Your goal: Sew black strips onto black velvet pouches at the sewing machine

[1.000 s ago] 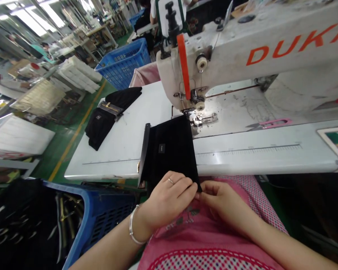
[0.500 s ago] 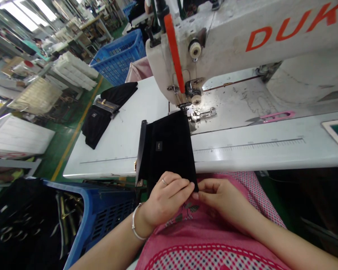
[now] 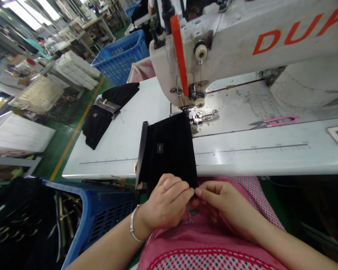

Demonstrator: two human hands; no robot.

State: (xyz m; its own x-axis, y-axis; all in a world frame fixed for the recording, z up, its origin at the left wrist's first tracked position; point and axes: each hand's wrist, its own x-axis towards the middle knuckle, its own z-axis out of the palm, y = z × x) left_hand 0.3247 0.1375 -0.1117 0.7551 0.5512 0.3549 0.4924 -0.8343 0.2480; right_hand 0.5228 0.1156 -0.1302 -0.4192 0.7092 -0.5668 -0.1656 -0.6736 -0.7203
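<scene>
A black fabric bag piece point(image 3: 174, 150) with a small label lies across the front of the sewing machine table. Its far corner sits under the needle area of the white sewing machine point(image 3: 228, 52). Along its left side runs a dark stiff strip with a zipper pull point(image 3: 135, 167). My left hand point(image 3: 169, 202), wearing a ring and bracelet, is closed on the near edge of the fabric. My right hand point(image 3: 222, 198) pinches the near right corner beside the left fingertips. Both hands are just off the table's front edge, above a pink apron point(image 3: 191, 240).
Pink-handled thread snips point(image 3: 281, 120) lie on the table right of the needle. Another black piece with a zipper point(image 3: 97, 120) rests at the table's left. A blue crate point(image 3: 86, 210) holding dark pieces stands at lower left; a second blue crate point(image 3: 124, 56) is behind the table.
The fingertips of both hands have shifted slightly at the near corner, the right thumb now higher on it. The fabric stays at the needle; the view has moved a little.
</scene>
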